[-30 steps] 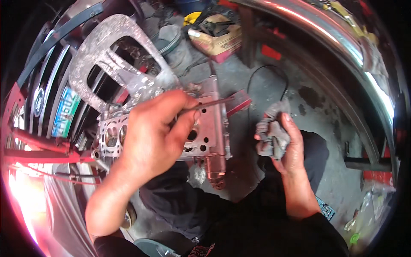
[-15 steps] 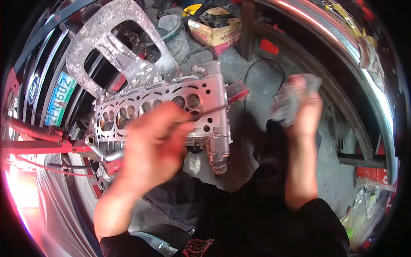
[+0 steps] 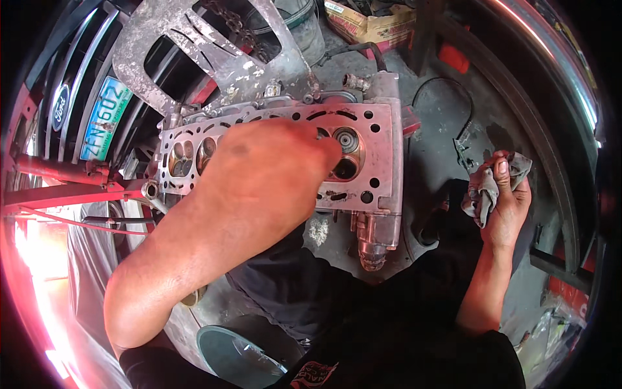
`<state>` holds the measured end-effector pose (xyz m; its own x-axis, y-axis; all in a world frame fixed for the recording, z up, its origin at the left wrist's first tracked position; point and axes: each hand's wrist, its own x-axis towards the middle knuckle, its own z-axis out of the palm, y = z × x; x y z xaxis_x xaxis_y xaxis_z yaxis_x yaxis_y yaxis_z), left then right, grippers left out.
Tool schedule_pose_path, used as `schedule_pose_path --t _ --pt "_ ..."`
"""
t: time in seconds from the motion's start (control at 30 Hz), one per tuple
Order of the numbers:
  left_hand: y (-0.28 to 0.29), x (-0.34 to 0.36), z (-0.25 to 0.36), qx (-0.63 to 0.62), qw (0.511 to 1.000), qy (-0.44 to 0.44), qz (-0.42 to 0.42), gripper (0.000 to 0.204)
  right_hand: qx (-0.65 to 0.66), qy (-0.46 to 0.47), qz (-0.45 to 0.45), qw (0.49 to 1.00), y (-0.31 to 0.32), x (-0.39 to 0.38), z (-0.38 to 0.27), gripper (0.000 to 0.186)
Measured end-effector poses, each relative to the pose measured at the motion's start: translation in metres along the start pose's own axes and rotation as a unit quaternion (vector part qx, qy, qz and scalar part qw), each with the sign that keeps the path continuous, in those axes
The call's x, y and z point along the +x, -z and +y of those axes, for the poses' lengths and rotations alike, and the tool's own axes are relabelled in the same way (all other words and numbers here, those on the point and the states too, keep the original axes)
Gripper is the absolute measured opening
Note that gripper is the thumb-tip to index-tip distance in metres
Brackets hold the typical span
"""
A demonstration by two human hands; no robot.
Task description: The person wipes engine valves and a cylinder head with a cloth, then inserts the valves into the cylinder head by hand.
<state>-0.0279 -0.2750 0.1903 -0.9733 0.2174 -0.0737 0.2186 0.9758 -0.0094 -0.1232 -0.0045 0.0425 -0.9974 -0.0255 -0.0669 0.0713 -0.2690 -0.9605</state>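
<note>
An engine cylinder head (image 3: 382,152) lies in front of me, its flat face with paired round valve seats turned up. My left hand (image 3: 269,168) is over its middle, back of the hand up and fingers curled down by the right-hand combustion chamber. The fingertips are hidden, so what they grip does not show. Beside them sit a round valve face (image 3: 346,139) and a dark round hollow (image 3: 345,168). Off to the right, my right hand (image 3: 506,217) is closed on a crumpled grey rag (image 3: 483,194), thumb on top, apart from the cylinder head.
A worn plastic chair (image 3: 136,58) stands behind the cylinder head, with a bucket (image 3: 304,35) and a cardboard box (image 3: 369,26) beyond. Red metal bars (image 3: 71,194) and a car grille are at left. A basin (image 3: 227,353) is near me; a black cable (image 3: 470,107) lies on the floor.
My left hand has moved right and down onto the cylinder head; a thin dark rod seen in its fingers before is now hidden. My right hand has moved right and lower with the rag.
</note>
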Motion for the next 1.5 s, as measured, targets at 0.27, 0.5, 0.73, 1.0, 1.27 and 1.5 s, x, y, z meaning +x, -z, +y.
schedule_pose_path --t 0.27,0.5,0.73,1.0,1.27,1.5 --pt "-0.001 0.012 0.003 0.024 0.996 -0.031 -0.075 0.012 0.007 -0.011 -0.022 1.000 -0.002 0.000 0.000 0.019" --pt "-0.001 0.039 0.004 0.003 0.989 -0.111 -0.102 0.012 -0.028 -0.002 -0.017 0.999 -0.003 0.001 0.008 0.021" --pt "-0.019 0.061 0.008 -0.060 0.968 -0.029 -0.243 0.016 -0.027 -0.010 -0.021 0.999 0.002 -0.001 0.003 0.021" --pt "0.020 0.016 0.004 -0.047 0.998 0.025 -0.016 0.026 -0.025 -0.014 -0.007 1.000 0.017 -0.002 -0.003 0.020" --pt "0.000 -0.028 0.008 -0.087 0.969 0.035 0.227 0.030 -0.028 -0.009 0.000 1.000 0.011 -0.007 -0.017 0.019" --pt "-0.104 -0.109 0.076 -0.423 0.779 0.170 0.432 0.012 -0.053 0.138 0.188 0.971 0.157 0.016 -0.058 0.022"
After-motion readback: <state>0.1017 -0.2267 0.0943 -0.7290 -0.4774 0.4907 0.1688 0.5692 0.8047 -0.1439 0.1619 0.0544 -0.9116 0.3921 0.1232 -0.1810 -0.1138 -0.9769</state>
